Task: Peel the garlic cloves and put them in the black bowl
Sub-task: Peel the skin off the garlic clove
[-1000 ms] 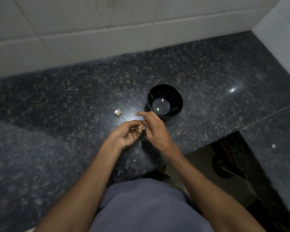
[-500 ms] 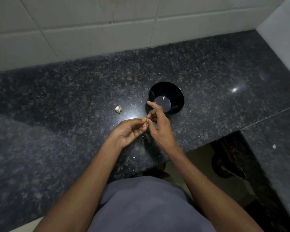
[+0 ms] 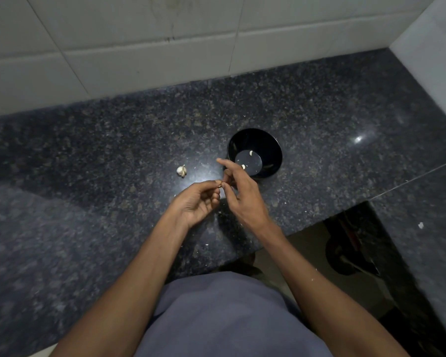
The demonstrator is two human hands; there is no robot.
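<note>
both hands [image 3: 198,202] [image 3: 245,199] had drifted slightly from the black bowl [image 3: 273,148]; fingertips met, pinching one garlic clove [image 3: 219,186] above the counter's front edge. step: peeling. next: strip skin, drop clove in.

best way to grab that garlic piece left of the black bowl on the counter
Pinch the garlic piece across its rounded body, coming straight down from above. It lies alone on the flat counter, clear of the black bowl, and looks too small for more than fingertips; its stem tip seems too thin to hold.
</note>
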